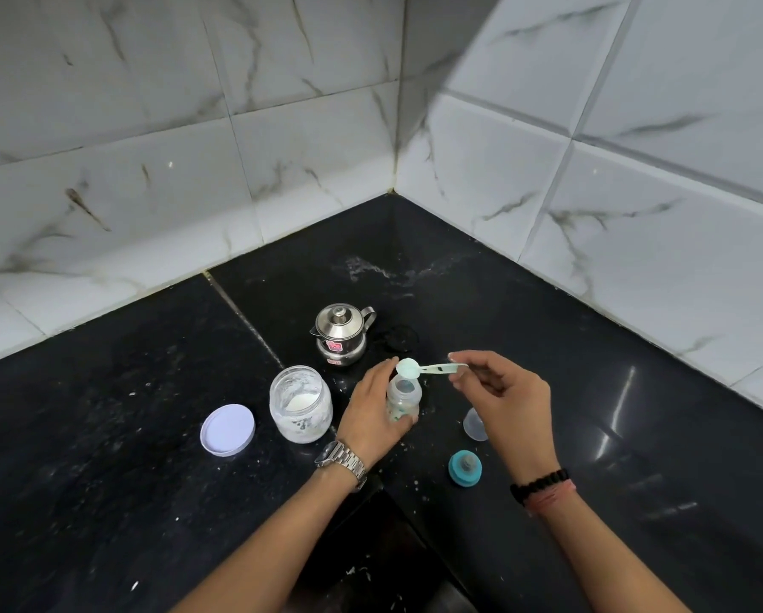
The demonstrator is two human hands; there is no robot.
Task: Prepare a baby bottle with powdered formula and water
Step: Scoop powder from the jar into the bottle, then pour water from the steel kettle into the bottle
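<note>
Head view, black polished stone counter (pixel 548 329) running into a tiled wall corner.

I see the small clear plastic baby bottle (pixel 404 398) standing upright, uncapped, roughly mid-counter and well forward of the back corner. The left hand (pixel 373 411), steel watch on the wrist, grips it: fingers curled round the far side, thumb at the base.

The right hand (pixel 501 393) pinches the handle end of a pale green plastic measuring scoop (pixel 428 368) between thumb and fingertips. The scoop bowl sits directly over the bottle mouth, heaped with white powder. Whether the bowl touches the rim I cannot tell from this angle.

Just left of the bottle: an open clear glass jar of white powdered formula (pixel 301 404), its round white lid (pixel 228 430) lying flat further left, towards the counter's front edge.

Behind the bottle, towards the corner: a small stainless steel lidded kettle (pixel 341 334).

Right of the bottle, partly hidden by the right hand: a clear plastic bottle cap (pixel 475 424). Nearer the front edge, a teal bottle collar with nipple (pixel 464 467).

White powder specks scattered on the counter.
</note>
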